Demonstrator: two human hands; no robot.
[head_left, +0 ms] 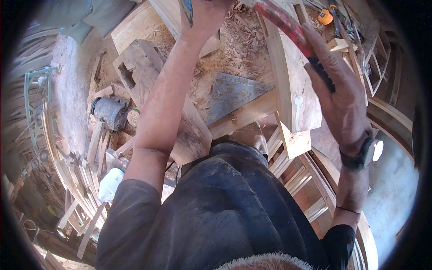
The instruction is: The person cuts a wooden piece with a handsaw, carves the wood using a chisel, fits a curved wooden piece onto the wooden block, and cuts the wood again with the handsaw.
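Note:
My right hand (339,96) is closed around the black grip of a hammer with a red shaft (284,20), raised over a pale wooden board (294,85); the hammer head is cut off by the top edge. A black watch (362,157) sits on that wrist. My left hand (204,13) reaches up to the top edge and grips a blue-grey metal tool (186,11), only partly in view. It hovers over wood chips (238,40) on the workbench.
A grey metal triangular square (236,92) lies on planks between my arms. A thick notched timber block (139,67) is at left, with a grey electric motor (109,112) beside it. A yellow tape measure (325,17) lies top right. Wooden slats and frames (297,175) stand below.

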